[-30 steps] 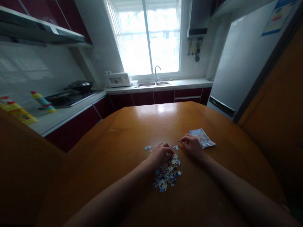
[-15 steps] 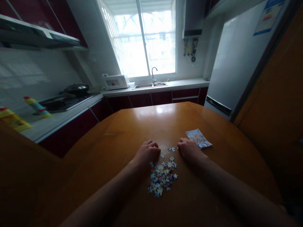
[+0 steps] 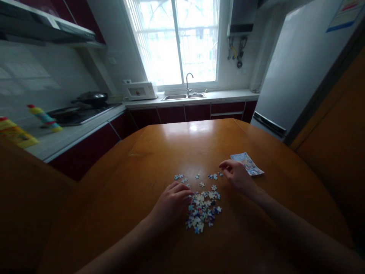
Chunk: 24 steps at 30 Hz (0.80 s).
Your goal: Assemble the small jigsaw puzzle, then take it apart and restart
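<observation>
A heap of small jigsaw puzzle pieces (image 3: 203, 209) lies on the wooden table (image 3: 182, 142), blue, white and dark in colour. At its left edge my left hand (image 3: 172, 199) rests low, palm down, with bent fingers slightly apart and their tips touching the pieces. Above the heap, several loose puzzle pieces (image 3: 197, 176) are spread in a rough row. My right hand (image 3: 236, 174) hovers by the right end of that row, loosely curled, with a gap between thumb and fingers and nothing visible in it. Behind it, partly covered, is a printed picture sheet (image 3: 251, 164).
Beyond the table run a counter with a sink (image 3: 182, 97), a faucet (image 3: 188, 83) and a white microwave (image 3: 141, 91). A wok (image 3: 92, 98) sits on the stove at left, near yellow bottles (image 3: 45, 118). A refrigerator (image 3: 293, 68) stands at right.
My left hand has drawn back toward the heap, uncovering loose pieces beyond it. My right hand has lifted off a piece beside the row. The view has shifted slightly.
</observation>
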Each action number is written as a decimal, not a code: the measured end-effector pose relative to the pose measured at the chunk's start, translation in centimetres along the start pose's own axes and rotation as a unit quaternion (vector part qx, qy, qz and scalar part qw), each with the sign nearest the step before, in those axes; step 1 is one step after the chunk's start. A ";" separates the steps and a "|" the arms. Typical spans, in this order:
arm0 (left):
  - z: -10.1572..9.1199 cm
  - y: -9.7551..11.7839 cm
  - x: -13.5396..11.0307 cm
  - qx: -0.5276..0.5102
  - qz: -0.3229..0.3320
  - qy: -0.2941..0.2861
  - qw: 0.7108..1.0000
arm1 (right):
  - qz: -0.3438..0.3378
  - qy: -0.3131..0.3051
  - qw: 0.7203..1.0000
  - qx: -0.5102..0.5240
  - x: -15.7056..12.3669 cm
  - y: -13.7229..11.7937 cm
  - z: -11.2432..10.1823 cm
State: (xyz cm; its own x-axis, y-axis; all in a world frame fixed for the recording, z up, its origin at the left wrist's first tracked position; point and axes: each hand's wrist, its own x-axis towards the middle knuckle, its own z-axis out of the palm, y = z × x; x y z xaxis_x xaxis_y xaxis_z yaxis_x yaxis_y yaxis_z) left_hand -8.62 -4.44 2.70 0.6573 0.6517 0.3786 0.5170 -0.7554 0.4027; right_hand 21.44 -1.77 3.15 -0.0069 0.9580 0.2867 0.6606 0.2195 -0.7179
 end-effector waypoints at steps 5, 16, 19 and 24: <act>0.6 1.2 -2.2 -0.021 -0.006 -0.022 1.000 | -0.014 -0.132 0.984 -0.117 -3.9 -3.3 0.2; 2.5 1.0 0.3 0.039 0.018 -0.026 0.999 | -0.036 -0.165 0.967 -0.192 -7.3 -5.0 2.4; 2.9 0.9 0.3 0.027 0.004 -0.011 1.000 | -0.040 -0.152 0.963 -0.217 -7.4 -4.9 2.8; 2.3 0.0 0.4 0.007 -0.011 0.038 0.999 | -0.077 -0.125 0.965 -0.217 -7.1 -4.3 3.3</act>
State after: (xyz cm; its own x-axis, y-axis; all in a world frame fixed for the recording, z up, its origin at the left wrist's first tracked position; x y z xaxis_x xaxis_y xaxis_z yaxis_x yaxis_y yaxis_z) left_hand -7.06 -4.37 0.92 0.6021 0.6712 0.4323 0.5394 -0.7412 0.3996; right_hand 16.16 -8.95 2.10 -0.2743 0.9469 0.1677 0.8893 0.3161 -0.3305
